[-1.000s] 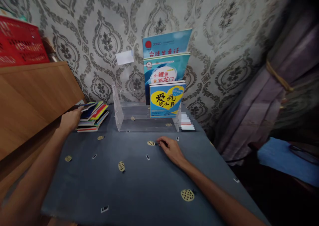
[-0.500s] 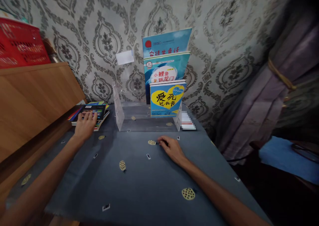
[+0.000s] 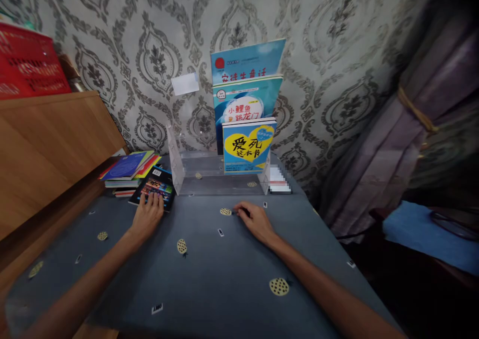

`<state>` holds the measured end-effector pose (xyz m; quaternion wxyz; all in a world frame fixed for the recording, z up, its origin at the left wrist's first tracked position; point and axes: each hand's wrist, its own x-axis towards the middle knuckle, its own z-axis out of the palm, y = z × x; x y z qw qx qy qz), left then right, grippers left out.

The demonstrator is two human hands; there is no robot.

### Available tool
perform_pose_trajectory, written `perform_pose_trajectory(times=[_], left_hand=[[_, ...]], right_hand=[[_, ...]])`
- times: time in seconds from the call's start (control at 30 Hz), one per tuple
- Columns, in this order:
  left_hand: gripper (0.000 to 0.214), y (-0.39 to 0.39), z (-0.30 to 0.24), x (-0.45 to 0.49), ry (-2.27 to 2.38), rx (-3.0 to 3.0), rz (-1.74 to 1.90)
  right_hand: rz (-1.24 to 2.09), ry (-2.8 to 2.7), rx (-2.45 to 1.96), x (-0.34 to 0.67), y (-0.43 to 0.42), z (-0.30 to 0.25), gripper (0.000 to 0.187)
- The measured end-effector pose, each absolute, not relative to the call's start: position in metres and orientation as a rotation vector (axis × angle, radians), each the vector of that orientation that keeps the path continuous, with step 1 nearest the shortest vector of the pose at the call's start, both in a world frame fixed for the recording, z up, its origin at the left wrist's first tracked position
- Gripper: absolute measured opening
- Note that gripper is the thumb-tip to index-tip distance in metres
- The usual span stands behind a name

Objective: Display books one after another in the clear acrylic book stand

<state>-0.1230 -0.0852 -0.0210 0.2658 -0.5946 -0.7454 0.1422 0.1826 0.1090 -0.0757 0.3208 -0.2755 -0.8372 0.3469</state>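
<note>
Legible, just beyond the right hand (image 3: 258, 222): front blue book (image 3: 247, 162), 爱死这本书, black on a yellow heart; middle book (image 3: 249, 108), 小鲤鱼跳龙门 on a white oval; rear book (image 3: 249, 59), 安徒生童话 in red, bottoms of characters covered. Under left hand (image 3: 147, 214): black book (image 3: 160, 182), barcode (image 3: 156, 172) near its far edge, remaining print too small. Tablecloth (image 3: 224, 279) tags, nearer the person than both hands: unreadable.

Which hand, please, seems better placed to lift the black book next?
Probably the left hand: it touches the black book, while the right hand is farther off, beside a pineapple print.
</note>
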Motion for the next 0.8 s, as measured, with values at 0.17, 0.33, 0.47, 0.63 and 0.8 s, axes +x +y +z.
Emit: perform_pose_trajectory(times=[0.17,0.33,0.47,0.63,0.8], left_hand=[[0.051,-0.098,-0.028,-0.098,-2.085,-1.579,0.536],[0.049,-0.108,-0.022,-0.068,-2.18,-1.591,0.65],[0.041,-0.113,-0.013,-0.04,-2.26,-1.683,0.615],[0.033,-0.118,0.001,-0.006,-2.337,-1.798,0.612],[0.043,-0.131,0.0,0.024,-2.205,-1.89,0.724]], right_hand=[[0.918,-2.211,-0.728,0.183,0.108,-0.074,0.025],[0.929,-2.204,-0.748,0.183,0.107,-0.074,0.025],[0.943,-2.19,-0.766,0.183,0.107,-0.074,0.024],[0.942,-2.186,-0.742,0.183,0.107,-0.074,0.023],[0.922,-2.182,-0.706,0.183,0.106,-0.073,0.021]])
